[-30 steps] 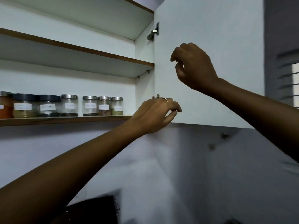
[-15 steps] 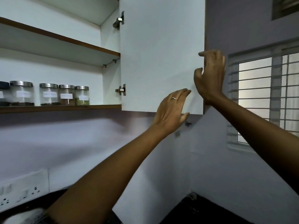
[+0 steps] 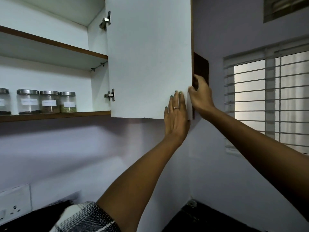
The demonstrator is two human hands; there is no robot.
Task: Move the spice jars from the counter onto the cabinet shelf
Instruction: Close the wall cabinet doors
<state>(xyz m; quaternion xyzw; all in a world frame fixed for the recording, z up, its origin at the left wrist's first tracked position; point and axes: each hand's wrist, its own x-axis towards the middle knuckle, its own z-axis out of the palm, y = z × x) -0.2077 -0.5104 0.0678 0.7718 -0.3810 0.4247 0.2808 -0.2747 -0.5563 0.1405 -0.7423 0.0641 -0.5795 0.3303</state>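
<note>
Several glass spice jars (image 3: 48,102) with metal lids and white labels stand in a row on the lower cabinet shelf (image 3: 55,115) at the left. The white cabinet door (image 3: 148,57) stands open, swung out to the right. My left hand (image 3: 176,114) lies flat, fingers together, against the door's inner face near its lower right corner. My right hand (image 3: 199,96) curls around the door's free edge, fingers behind it on the brown outer side. Neither hand holds a jar.
An upper shelf (image 3: 55,46) sits above the jars. Two metal hinges (image 3: 110,95) join door and cabinet. A barred window (image 3: 270,104) is at the right. A wall socket (image 3: 11,210) and dark counter (image 3: 209,218) lie below. A checked sleeve (image 3: 87,218) shows at the bottom.
Both hands moved right along the door to its free edge. My right hand has wrapped around that edge and my left hand has flattened on the inner face. The view shifted right.
</note>
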